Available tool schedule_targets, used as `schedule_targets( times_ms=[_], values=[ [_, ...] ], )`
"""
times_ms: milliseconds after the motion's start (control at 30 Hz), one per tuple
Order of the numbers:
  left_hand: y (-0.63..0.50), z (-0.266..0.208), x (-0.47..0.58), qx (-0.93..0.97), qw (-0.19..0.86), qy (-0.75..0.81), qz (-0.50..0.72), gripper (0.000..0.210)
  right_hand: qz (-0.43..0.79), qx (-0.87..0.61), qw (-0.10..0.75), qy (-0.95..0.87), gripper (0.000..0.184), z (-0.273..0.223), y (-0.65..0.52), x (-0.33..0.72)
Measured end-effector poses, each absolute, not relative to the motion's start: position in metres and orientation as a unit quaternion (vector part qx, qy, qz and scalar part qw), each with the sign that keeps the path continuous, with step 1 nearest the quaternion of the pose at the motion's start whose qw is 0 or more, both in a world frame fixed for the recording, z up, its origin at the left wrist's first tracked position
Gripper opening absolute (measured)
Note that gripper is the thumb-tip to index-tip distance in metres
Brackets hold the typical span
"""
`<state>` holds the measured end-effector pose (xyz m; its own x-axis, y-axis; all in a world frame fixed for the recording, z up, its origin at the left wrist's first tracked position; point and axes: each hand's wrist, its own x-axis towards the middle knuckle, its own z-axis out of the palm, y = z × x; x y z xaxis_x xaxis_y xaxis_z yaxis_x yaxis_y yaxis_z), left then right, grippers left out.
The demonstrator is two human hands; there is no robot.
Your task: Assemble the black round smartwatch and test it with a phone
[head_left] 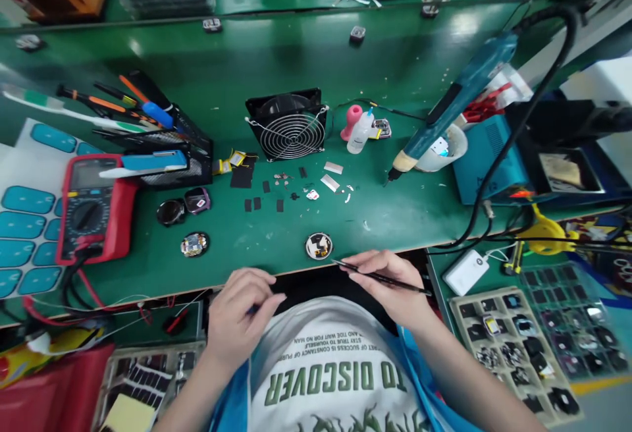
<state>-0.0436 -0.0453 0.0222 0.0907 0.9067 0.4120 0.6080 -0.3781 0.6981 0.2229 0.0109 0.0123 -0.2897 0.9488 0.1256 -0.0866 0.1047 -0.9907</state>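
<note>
A small round casing [318,246] with a glossy rim and flat white, black and gold-toned parts inside lies close to the front edge of the green, smooth bench [266,241], near the middle of that edge. Just beside it is the pointed tip of a slim, dark tweezer-like tool [388,279]; the right hand [390,280] has its fingers pinching this tool. The left hand [241,317] is at the front edge, its fingers loosely bent and the thumb standing apart. To its left on the bench sits another rounded piece [194,244], bright and metallic on top. Behind the casing are scattered thin black squares [280,205] and flat silvery strips [330,183]. Farther back stands a boxy black fan [295,137] with a concentric wire grille, and a translucent plastic bottle [360,133]. Toward the left end rests a red-edged multimeter [89,208]; on the right, a cylindrical teal driver [454,99] slants downward.
</note>
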Motion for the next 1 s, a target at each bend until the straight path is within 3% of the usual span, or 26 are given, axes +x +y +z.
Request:
schedule_targets(
  times_ms=[67,167,267,1000],
  values=[
    [-0.037,0.019,-0.039,0.709,0.157,0.551,0.411,0.010,0.500,-0.371,0.480,-0.617,0.013,0.012,0.016,0.223],
    [-0.022,0.013,-0.024,0.728,0.121,0.570,0.360,0.038,0.459,-0.367,0.487,-0.646,0.012,0.012,0.021,0.216],
    [-0.009,0.007,-0.010,0.754,0.103,0.568,0.313,0.047,0.444,-0.348,0.469,-0.679,0.010,0.011,0.024,0.205],
    [-0.001,0.002,-0.002,0.762,0.081,0.569,0.300,0.035,0.430,-0.317,0.423,-0.732,0.012,0.000,0.028,0.202]
  ],
)
